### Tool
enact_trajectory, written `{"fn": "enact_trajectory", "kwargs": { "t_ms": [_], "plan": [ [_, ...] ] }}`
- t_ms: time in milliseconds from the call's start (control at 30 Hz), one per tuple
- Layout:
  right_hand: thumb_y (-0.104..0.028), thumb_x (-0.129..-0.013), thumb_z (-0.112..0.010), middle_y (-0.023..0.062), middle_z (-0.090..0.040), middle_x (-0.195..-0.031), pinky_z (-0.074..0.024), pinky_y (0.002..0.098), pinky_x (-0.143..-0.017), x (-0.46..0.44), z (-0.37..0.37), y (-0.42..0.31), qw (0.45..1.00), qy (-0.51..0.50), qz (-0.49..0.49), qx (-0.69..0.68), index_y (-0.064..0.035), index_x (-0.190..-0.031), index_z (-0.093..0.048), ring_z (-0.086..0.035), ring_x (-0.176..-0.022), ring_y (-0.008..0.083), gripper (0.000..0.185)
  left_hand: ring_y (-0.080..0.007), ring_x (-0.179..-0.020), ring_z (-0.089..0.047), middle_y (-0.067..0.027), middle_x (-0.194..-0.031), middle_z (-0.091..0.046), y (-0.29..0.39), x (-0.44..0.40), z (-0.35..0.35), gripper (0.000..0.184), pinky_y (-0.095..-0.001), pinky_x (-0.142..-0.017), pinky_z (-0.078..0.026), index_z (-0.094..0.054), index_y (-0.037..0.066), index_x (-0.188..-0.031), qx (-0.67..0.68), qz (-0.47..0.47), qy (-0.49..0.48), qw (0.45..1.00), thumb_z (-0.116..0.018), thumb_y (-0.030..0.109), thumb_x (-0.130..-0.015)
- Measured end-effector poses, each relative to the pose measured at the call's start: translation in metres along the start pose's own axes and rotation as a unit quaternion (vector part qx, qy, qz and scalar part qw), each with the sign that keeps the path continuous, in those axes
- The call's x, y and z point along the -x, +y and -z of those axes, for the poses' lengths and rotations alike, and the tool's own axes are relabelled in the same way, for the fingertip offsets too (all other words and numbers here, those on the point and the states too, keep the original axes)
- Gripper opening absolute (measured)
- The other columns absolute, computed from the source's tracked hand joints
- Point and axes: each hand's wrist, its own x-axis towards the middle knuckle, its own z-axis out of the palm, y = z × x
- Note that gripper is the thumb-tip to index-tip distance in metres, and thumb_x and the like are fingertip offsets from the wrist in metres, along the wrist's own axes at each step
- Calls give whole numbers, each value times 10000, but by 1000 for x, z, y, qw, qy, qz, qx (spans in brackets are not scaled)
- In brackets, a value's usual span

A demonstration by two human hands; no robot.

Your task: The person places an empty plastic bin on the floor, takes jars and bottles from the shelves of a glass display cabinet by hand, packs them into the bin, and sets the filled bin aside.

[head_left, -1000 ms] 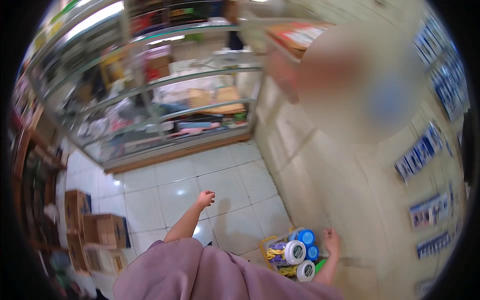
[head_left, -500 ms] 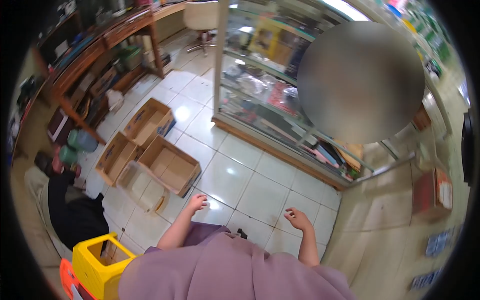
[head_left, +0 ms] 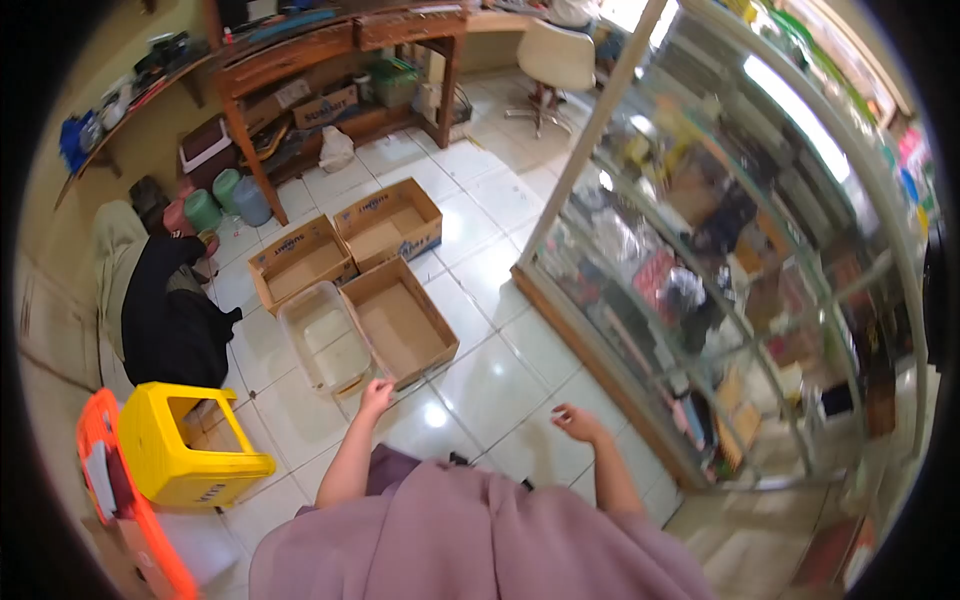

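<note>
My left hand [head_left: 376,396] hangs above the floor, holding nothing, its fingers loosely bent. In the picture it lies just below the near corner of a shallow cardboard box [head_left: 405,325] and beside a clear plastic tub [head_left: 327,340]. Whether it touches either cannot be told, though it looks apart from them. Two more cardboard boxes stand behind: one on the left [head_left: 300,264] and one at the back [head_left: 390,222]. All of these are open-topped. My right hand [head_left: 580,422] is over the tiles near the glass cabinet, with nothing in it and its fingers slightly curled and apart.
A glass display cabinet [head_left: 640,330] full of goods stands on the right. At left are a yellow plastic stool [head_left: 185,480], an orange object [head_left: 140,520] and a person in black [head_left: 175,310], low down. Behind stand a wooden desk [head_left: 290,65] and a swivel chair [head_left: 555,55].
My view has turned toward the right, so the boxes, tub and stool show further right or higher. Both hands stay low and hold nothing; the left now appears nearer the boxes.
</note>
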Motion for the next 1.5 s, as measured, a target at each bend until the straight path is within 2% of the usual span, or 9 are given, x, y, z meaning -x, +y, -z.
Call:
{"fn": "enact_trajectory", "kwargs": {
  "t_ms": [267, 600, 767, 900, 967, 1200, 1367, 1467, 1500],
  "plan": [
    [-275, -831, -614, 203, -605, -1082, -454, 419, -896, -133, -15, 9, 989, -42, 127, 64, -70, -1171, -548, -573, -1035, 348, 402, -257, -952, -634, -152, -1060, -653, -56, 15, -22, 387, -333, -854, -481, -596, 25, -1131, -161, 2, 146, 976, -613, 241, -810],
    [-230, -880, -564, 271, -586, -1040, -452, 468, -862, -262, -119, -121, 979, -48, 192, 44, -261, -1402, -279, -561, -992, 420, 596, -314, -1019, -610, -181, -1062, -646, -54, -107, -12, 432, -379, -896, -465, -580, 11, -1140, -225, 25, 165, 960, -618, 297, -819],
    [-345, -933, -479, 245, -597, -1089, -466, 463, -825, -331, -221, -120, 975, -72, 207, -19, -168, -1382, -305, -568, -1005, 416, 513, -324, -975, -625, -213, -1029, -644, -49, -144, -25, 464, -405, -825, -490, -520, 0, -1190, -294, 22, 200, 934, -611, 280, -831],
    [-414, -924, -477, 217, -629, -1032, -478, 455, -800, -282, -201, -123, 994, 3, 93, -62, -81, -1229, -463, -595, -954, 390, 451, -288, -956, -639, -192, -993, -661, -76, -142, -43, 462, -409, -780, -506, -512, 6, -1192, -338, -56, 88, 935, -627, 267, -829],
    [-365, -866, -578, 186, -655, -942, -489, 440, -776, -262, -186, -114, 998, 60, -9, -22, -51, -1015, -568, -617, -909, 352, 348, -234, -938, -649, -149, -1017, -656, -121, -173, -54, 466, -374, -691, -528, -512, 17, -1186, -35, 104, -30, 993, -655, 253, -811],
    [-199, -726, -669, 143, -664, -825, -507, 407, -723, -176, -147, -11, 986, 151, -63, -29, -59, -906, -606, -631, -813, 329, 236, -195, -805, -645, -130, -1069, -599, -72, -152, -111, 537, -304, -560, -515, -396, 49, -1270, -73, 147, -46, 985, -634, 169, -804],
    [-216, -716, -653, 126, -668, -774, -522, 377, -704, -62, -110, 80, 972, 218, -60, -68, -52, -814, -622, -649, -740, 297, 194, -344, -779, -644, -145, -1156, -528, -59, -117, -159, 880, -374, -580, -556, -16, 204, -1415, -61, 141, -59, 986, -641, 133, -799],
    [-214, -681, -637, 151, -670, -781, -527, 385, -727, 20, -94, 139, 960, 234, -69, -137, -80, -756, -657, -659, -771, 302, 154, -319, -776, -634, -186, -1224, -483, -46, -62, -205, 936, -390, -540, -558, 44, 232, -1432, -64, 131, -74, 987, -643, 131, -806],
    [-225, -679, -644, 124, -691, -847, -525, 331, -800, 53, -86, 159, 962, 211, -104, -142, -98, -801, -660, -676, -827, 238, 176, -363, -969, -597, -147, -1363, -362, -31, -34, -220, 942, -431, -556, -567, 59, 278, -1440, -97, 158, -122, 975, -633, 132, -817]
  ]
}}
